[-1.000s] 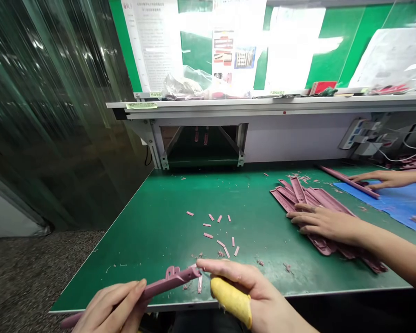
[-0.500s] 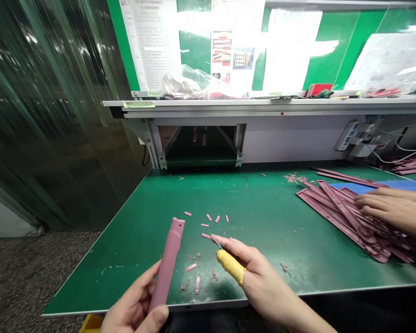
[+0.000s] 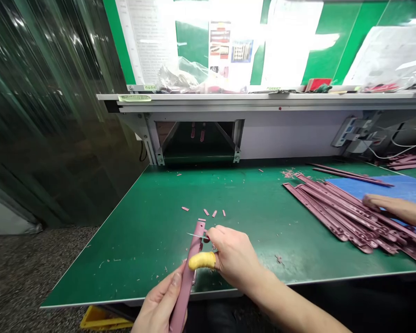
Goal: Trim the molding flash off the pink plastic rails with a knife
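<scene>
My left hand (image 3: 164,296) is closed around the lower part of a long pink plastic strip (image 3: 190,261), which slants up and away over the table's front edge. Near its far end the strip has a small hole. My right hand (image 3: 237,254) has a yellow finger cot (image 3: 203,261) on the thumb, which lies against the strip. Between the right fingers is a thin blade (image 3: 194,235), its tip reaching across the strip just below the hole. The blade's handle end is hidden in the fingers. Small pink offcuts (image 3: 214,213) lie beyond the strip.
On the right, a pile of pink strips (image 3: 346,212) lies partly on a blue sheet (image 3: 412,185), with another person's hand (image 3: 395,206) over it. A conveyor opening (image 3: 199,143) is at the back. A yellow bin (image 3: 104,318) stands below the front edge.
My left hand has moved right with the strip. My right hand has brought the blade up to the strip's far end. The other person's hand has shifted, and the pile lies differently.
</scene>
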### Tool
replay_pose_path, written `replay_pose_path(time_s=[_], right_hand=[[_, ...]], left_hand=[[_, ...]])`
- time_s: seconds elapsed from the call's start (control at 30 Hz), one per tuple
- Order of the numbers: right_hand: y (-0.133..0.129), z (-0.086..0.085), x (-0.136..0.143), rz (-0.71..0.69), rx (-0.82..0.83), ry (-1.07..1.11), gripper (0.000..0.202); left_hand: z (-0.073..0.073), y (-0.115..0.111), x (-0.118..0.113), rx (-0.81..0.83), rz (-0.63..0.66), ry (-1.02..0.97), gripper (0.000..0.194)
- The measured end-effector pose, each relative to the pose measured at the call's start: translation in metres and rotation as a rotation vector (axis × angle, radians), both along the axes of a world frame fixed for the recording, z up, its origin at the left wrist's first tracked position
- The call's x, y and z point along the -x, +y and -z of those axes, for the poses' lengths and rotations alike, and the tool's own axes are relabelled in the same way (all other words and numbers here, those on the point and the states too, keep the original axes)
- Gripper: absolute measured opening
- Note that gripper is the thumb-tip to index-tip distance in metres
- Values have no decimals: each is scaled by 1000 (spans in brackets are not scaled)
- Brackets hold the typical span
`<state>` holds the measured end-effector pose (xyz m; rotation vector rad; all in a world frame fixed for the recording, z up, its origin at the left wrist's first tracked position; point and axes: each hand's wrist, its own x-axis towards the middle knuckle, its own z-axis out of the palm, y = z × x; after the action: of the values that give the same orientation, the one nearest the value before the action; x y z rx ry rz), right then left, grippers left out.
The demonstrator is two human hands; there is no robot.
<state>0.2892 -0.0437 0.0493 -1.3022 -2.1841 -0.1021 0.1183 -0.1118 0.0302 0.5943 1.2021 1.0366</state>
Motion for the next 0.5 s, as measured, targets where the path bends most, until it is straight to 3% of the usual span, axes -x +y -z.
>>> replay_pose_path(time_s=[0.13, 0.27, 0.4, 0.5], right_hand=[[-5, -4, -1, 13, -2, -42, 63], [-26, 0, 8, -55, 60, -30, 53], [-70, 25, 31, -251, 153, 11, 45], [-106, 48, 41, -392, 364, 235, 46]], left_hand=[[-6, -2, 1, -43, 25, 34, 47], [-15, -2, -1, -111, 46, -26, 43], [-26, 11, -3, -166, 2, -98, 38], [-33, 30, 1, -176, -56, -77, 41]])
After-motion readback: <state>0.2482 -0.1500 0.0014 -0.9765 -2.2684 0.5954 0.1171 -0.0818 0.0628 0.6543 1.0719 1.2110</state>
